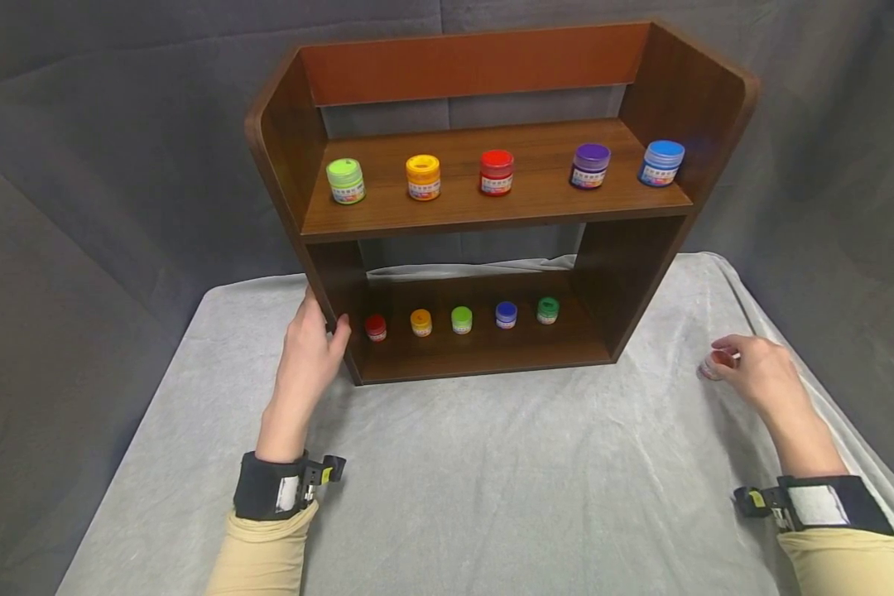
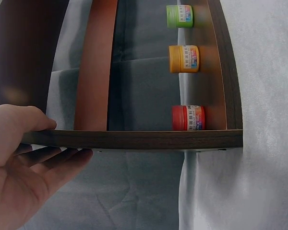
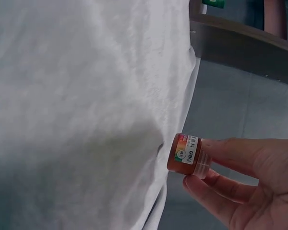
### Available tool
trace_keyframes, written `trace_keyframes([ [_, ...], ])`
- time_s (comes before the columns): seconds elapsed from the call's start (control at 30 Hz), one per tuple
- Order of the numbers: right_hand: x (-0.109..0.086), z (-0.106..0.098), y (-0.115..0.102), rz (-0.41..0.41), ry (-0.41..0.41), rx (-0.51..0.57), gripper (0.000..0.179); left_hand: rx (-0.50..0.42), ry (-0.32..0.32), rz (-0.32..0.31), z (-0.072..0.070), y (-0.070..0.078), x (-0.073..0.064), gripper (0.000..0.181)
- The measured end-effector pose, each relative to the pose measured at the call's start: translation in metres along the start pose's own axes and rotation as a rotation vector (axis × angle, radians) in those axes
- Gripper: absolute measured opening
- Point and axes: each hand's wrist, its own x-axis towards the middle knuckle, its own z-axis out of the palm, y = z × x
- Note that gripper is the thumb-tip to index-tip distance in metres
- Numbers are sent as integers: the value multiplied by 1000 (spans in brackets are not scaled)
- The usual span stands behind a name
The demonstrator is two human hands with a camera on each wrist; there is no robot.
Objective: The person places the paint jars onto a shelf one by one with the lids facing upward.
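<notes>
My left hand (image 1: pixel 309 343) grips the left side panel of a dark brown two-tier wooden shelf (image 1: pixel 492 219). In the left wrist view its thumb lies on the inner face and the fingers pass behind the panel (image 2: pixel 134 139). Far to the right, my right hand (image 1: pixel 767 372) pinches a small paint jar (image 3: pixel 185 154) by its lid, thumb on one side and fingers on the other. The jar has reddish-brown paint and a white label, and its base is right at the cloth. In the head view the fingers partly cover this jar (image 1: pixel 715 364).
Several paint jars stand in a row on the upper board, from light green (image 1: pixel 346 182) to blue (image 1: pixel 661 164). Another row lines the lower board, from red (image 1: pixel 376 328) to dark green (image 1: pixel 547 310). Light grey cloth (image 1: pixel 492 480) covers the table; dark grey curtains (image 1: pixel 119 165) hang behind.
</notes>
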Motion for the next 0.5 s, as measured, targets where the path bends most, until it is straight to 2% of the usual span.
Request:
trace_keyframes([
  [0.27,2,-10,-20,-50,-93,57,28,-6,-4,-11,-1,0,0,48],
  [0.37,2,-13,-27,-80,-109,67,28,-5,-5,-11,-1,0,0,49],
  [0.5,1,-17,-37,-136,-89,77,26,-1,-2,-5,0,0,0,49],
])
